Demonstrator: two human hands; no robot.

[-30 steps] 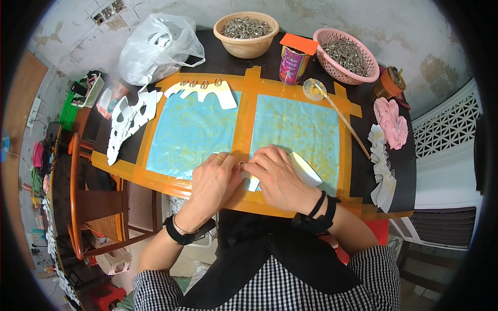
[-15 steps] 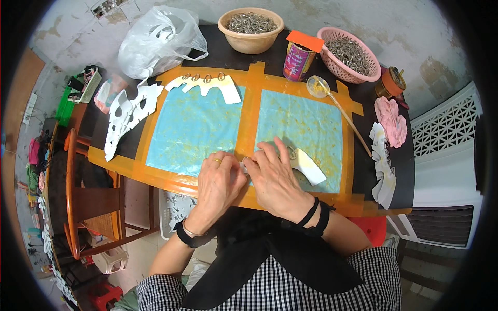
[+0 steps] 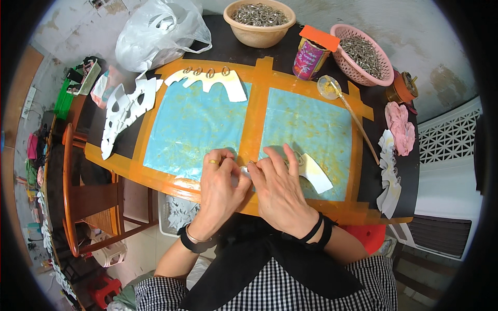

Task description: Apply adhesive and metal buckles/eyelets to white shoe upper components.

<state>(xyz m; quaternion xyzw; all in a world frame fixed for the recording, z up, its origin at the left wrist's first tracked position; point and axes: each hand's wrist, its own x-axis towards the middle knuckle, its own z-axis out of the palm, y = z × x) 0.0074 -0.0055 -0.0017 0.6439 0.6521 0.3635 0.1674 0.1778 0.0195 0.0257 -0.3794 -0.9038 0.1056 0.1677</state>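
A white scalloped strip [image 3: 317, 175] lies on the right blue sheet, mostly hidden under my hands. Metal rings [image 3: 298, 158] stand on its visible edge. My left hand [image 3: 222, 179] pinches the strip's left end, thumb against fingertips. The right hand [image 3: 284, 194] is bent over the strip, thumb and index pressed together at a small ring [image 3: 250, 165], with its other fingers raised and stretched. On the left blue sheet rests a second white strip [image 3: 231, 89], yellowish along its edge, with several rings on its tabs.
Orange tape frames both blue sheets [image 3: 194, 135]. Ring-filled bowl [image 3: 259, 39] and pink basket [image 3: 386, 78] stand at the back, beside a can [image 3: 308, 59] and plastic bag [image 3: 161, 39]. A stick [image 3: 363, 129] leans from a small dish [image 3: 328, 87]. White pieces [image 3: 127, 111] lie left, ringed strips [image 3: 389, 176] right.
The whole view has shifted slightly. Both hands stay at the white strip, and the fingers have moved only a little.
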